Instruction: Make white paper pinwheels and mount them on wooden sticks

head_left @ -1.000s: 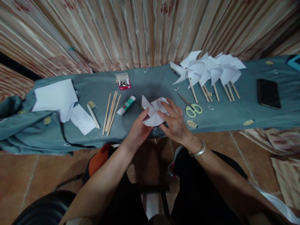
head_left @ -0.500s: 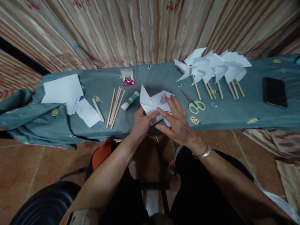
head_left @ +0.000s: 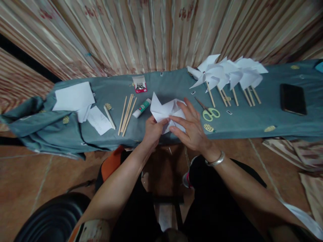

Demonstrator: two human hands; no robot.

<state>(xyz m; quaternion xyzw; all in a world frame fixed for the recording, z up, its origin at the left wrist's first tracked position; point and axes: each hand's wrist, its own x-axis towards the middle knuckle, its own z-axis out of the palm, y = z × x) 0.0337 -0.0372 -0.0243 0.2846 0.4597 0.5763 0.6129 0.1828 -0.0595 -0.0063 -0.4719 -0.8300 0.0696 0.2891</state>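
A white paper pinwheel [head_left: 164, 111] with folded blades is held just above the near edge of the cloth. My left hand [head_left: 153, 130] is closed on its lower left side, the thumb lying over the paper near the middle. My right hand [head_left: 193, 129] rests over the right side with fingers spread, the index fingertip touching near the centre and the other fingertips at a right-hand blade. That hand covers part of the right blades. Left of the pinwheel lies a glue stick [head_left: 142, 108]; to the right are green-handled scissors [head_left: 211, 113].
Several wooden sticks [head_left: 127, 116], a red box of metal pins [head_left: 140, 84], a white pen-like stick [head_left: 109, 117] and paper sheets [head_left: 74, 96] lie on the left. Several finished pinwheels [head_left: 227, 74] on sticks and a dark phone [head_left: 293, 99] lie on the right. A curtain [head_left: 151, 37] hangs behind.
The right thumb has come up onto the lower part of the paper, and the lower right blade is turned further inward. The view has shifted slightly.
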